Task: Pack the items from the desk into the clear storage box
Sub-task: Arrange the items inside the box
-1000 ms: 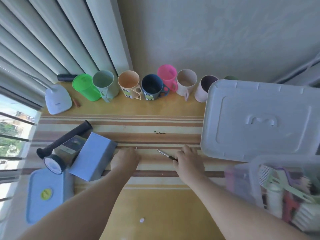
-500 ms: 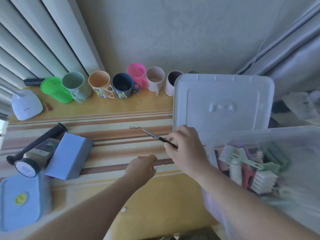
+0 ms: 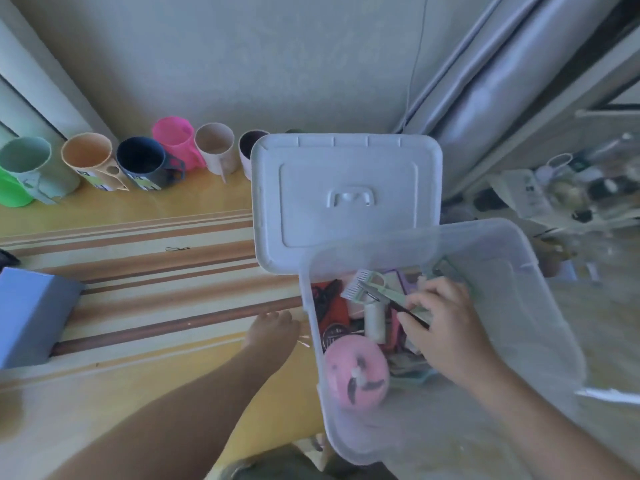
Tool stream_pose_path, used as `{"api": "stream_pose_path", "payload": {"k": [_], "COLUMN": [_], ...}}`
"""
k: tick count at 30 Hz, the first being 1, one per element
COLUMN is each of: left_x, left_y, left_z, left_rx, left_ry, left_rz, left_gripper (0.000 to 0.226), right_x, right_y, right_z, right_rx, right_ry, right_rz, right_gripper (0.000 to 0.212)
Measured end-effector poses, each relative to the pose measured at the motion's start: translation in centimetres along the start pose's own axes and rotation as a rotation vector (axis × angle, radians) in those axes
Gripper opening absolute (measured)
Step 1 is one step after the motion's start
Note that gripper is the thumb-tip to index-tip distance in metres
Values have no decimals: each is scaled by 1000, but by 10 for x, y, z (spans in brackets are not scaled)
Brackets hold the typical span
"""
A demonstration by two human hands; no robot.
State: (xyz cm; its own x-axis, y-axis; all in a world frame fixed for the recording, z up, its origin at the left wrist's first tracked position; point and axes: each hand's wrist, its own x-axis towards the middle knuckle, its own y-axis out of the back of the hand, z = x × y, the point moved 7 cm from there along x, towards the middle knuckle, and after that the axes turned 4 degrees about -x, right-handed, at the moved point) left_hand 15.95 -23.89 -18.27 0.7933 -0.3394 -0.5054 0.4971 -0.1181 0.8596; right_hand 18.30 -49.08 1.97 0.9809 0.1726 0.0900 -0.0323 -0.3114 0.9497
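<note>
Right hand (image 3: 440,323) is pinching a slim metal tool (image 3: 388,301) inside the clear storage box (image 3: 540,306), placing it. Left hand (image 3: 273,329) is lying loose at the desk (image 3: 156,386) edge, holding nothing. Next, probably: letting go, then fetching another item.

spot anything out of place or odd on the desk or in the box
Nothing looks damaged or spilled. One small oddity: a thin black hair tie lies alone on the striped desk, easy to miss while packing the box.
</note>
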Motion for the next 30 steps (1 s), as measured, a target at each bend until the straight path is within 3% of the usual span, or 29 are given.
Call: {"api": "stream_pose_path", "payload": {"k": [3, 6, 9, 11, 13, 16, 19, 21, 24, 30], "left_x": [-7, -18, -47, -72, -89, -99, -82, -58, -30, -16], "left_y": [-3, 19, 72, 119, 166, 224, 227, 201, 151, 131], "left_z": [1, -23, -64, -83, -77, -18, 58, 98, 127, 162], "left_rx": [82, -85, -371, -538, -528, -428, -414, -371, -312, -384], "left_ry": [-16, 227, 503, 618, 593, 360, 148, 55, 49, 47], "left_rz": [33, 77, 292, 486, 630, 779, 710, 535, 281, 246], "left_gripper": [46, 37, 25, 20, 9, 7, 10, 17, 23, 19], "right_x": [-18, -27, -30, -32, -36, -43, -46, -45, -41, -36], "right_y": [-4, -10, -16, -21, -23, -26, -33, -37, -38, -22], "right_z": [31, 56, 77, 88, 96, 102, 105, 108, 115, 138], "right_rx": [51, 74, 85, 29, -70, -149, -198, -220, -239, -89], "right_ry": [-50, -50, -8, 27, 70, 123, 147, 129, 105, -18], "right_rz": [-56, -135, -283, -469, -633, -711, -725, -717, -699, -604], "right_gripper": [21, 18, 13, 10, 12, 16, 17, 16, 17, 30]}}
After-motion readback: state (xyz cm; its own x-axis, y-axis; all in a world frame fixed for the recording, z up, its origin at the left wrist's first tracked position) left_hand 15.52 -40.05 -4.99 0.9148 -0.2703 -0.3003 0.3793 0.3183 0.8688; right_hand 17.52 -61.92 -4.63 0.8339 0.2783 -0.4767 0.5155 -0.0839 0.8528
